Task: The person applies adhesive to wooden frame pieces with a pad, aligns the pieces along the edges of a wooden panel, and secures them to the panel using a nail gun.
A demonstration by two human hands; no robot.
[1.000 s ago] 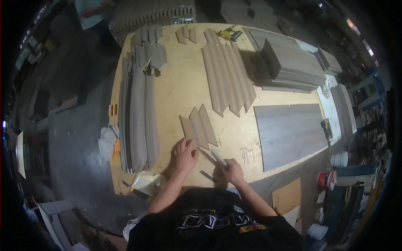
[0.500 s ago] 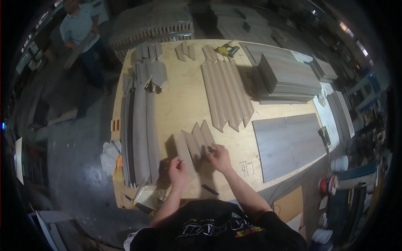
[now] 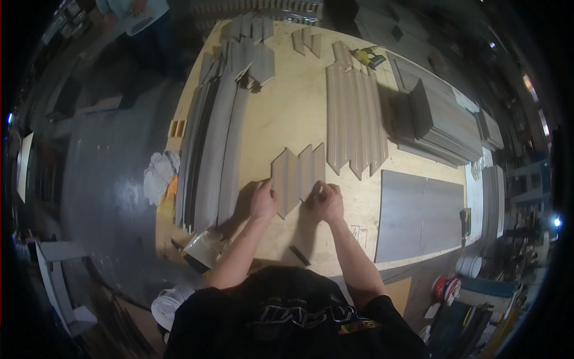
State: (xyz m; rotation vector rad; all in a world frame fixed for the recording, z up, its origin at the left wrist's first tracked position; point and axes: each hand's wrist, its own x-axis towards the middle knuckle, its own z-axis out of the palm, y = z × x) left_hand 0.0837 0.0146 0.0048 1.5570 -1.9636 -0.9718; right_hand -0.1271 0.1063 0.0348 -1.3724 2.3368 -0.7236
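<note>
The arms (image 3: 239, 254) reach forward from the lower edge, slanting inward. Short boards (image 3: 290, 179) lie side by side on the worktop (image 3: 272, 119), between the hands. The left hand (image 3: 263, 202) bends its fingers at their left edge; the right hand (image 3: 329, 204) curls at their right. Whether either grip clasps them, I cannot tell.
</note>
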